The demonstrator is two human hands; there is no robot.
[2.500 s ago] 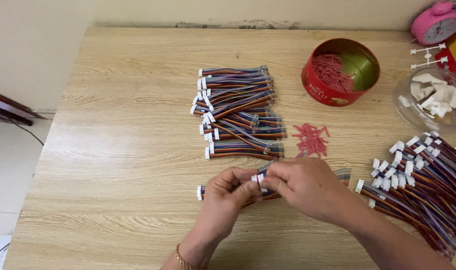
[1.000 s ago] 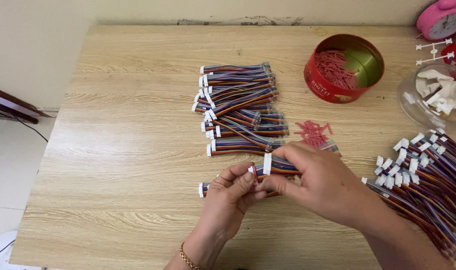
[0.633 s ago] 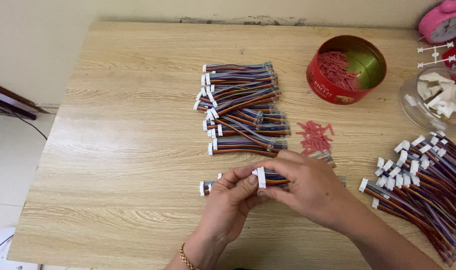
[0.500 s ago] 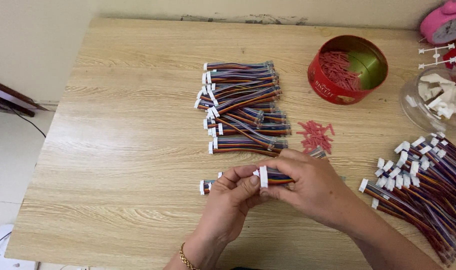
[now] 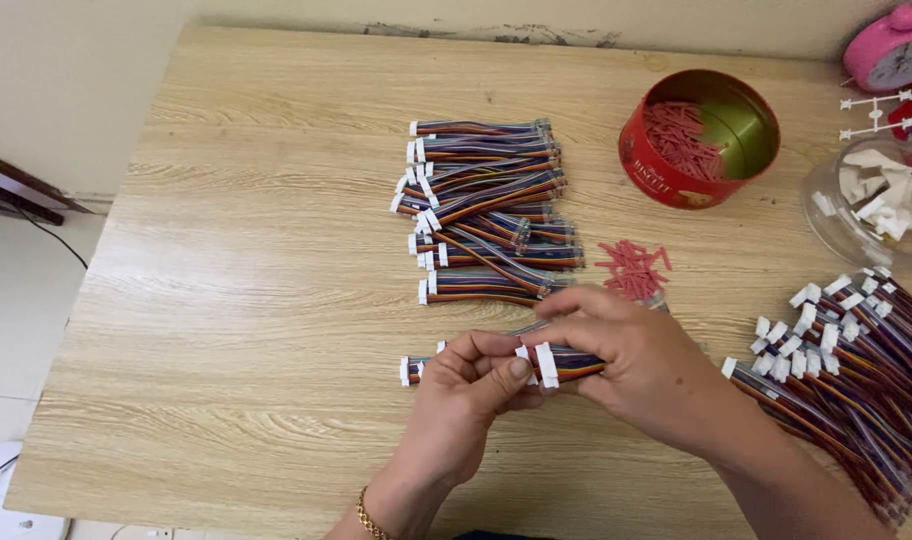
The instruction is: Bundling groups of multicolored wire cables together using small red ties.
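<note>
My left hand and my right hand meet over the wooden table, both gripping one multicoloured ribbon cable with a white connector at its end. The left thumb and fingers pinch that white connector. A second short cable with white plugs lies on the table under my left hand. Just beyond the hands sits a stack of finished cables, all with white ends to the left.
A red round tin holding small red pieces stands at the back right, with loose red pieces in front of it. A large heap of cables fills the right edge. A clear bowl of white connectors and a pink clock sit far right.
The hands lifted the cable slightly toward the stack, then drew back toward me. They keep working the white connector on the cable's end. The view shifted a little.
</note>
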